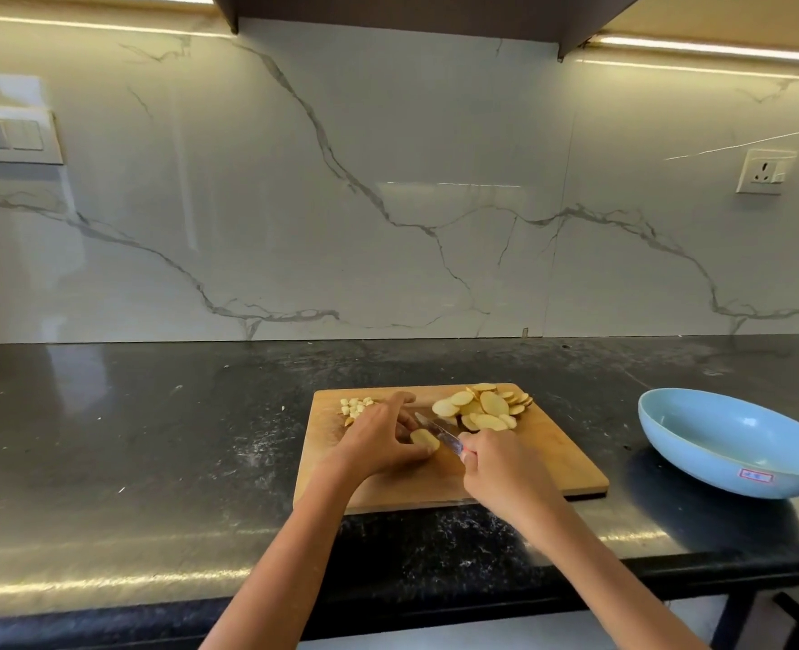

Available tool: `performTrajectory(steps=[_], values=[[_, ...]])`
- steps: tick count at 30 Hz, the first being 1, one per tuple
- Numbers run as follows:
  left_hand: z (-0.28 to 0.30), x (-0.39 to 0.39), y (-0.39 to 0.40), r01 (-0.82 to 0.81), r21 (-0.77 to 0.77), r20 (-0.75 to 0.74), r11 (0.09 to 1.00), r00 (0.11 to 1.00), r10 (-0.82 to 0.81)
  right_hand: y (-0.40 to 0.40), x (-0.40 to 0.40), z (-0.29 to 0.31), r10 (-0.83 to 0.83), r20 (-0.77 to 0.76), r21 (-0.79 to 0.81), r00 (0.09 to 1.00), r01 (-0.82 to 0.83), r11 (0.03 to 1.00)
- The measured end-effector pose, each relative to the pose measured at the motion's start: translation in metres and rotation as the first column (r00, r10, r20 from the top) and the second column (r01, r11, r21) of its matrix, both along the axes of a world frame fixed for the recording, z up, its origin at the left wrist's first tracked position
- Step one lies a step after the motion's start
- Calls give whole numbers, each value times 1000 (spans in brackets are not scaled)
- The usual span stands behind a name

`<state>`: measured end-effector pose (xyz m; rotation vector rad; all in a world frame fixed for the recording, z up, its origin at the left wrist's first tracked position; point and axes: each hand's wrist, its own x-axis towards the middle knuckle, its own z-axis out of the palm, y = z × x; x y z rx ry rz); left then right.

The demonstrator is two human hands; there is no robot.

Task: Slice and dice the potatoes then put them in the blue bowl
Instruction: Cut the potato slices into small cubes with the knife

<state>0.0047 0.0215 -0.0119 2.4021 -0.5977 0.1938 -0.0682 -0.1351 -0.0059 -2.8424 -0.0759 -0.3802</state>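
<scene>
Two hands on 1 board (547,462) — L grip (378,443) pinches 1 potato slice (425,439), R grip (505,466) wraps 1 knife (439,431).

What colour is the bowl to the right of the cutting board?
Light blue bowl, with a small red-and-white sticker; seen in the head view.

Premises present as a domestic kitchen. Evidence: a dark speckled stone countertop (153,438) running the full width of the view, backed by a glossy white marble-veined backsplash (388,180), with a wall socket (765,171) at far right, a switch panel (10,136) at far left, and lit strips beneath the overhead cabinets (411,11). Food preparation is laid out on the counter: a wooden cutting board (552,457) carrying potato slices (484,405) and diced pieces (355,405), with a blue bowl (735,443) to its right.
</scene>
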Motion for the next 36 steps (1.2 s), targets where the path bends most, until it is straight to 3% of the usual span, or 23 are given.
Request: performTrajectory(steps=[5, 12, 17, 25, 31, 36], values=[[-2, 1, 0, -4, -43, -29, 999, 1000, 3, 6, -3, 2, -13, -20, -19, 1000, 13, 1000], [-2, 4, 0, -21, -21, -17, 1000, 1000, 21, 18, -14, 8, -12, -17, -181, 1000, 8, 983], [-1, 6, 0, -28, -4, -10, 1000, 1000, 28, 33, -12, 12, 13, -32, -170, 999, -18, 985], [0, 5, 0, 29, 123, -14, 992, 1000, -27, 19, -31, 17, 75, -45, -267, 996, -85, 960], [-2, 10, -1, 103, 226, 7, 969, 994, -107, 16, -35, 18, 90, -66, -245, 994, -103, 964], [-3, 13, -1, 109, 226, -4, 968, 994, -111, 13, -41, 23, 104, -117, -237, 988, -129, 963]])
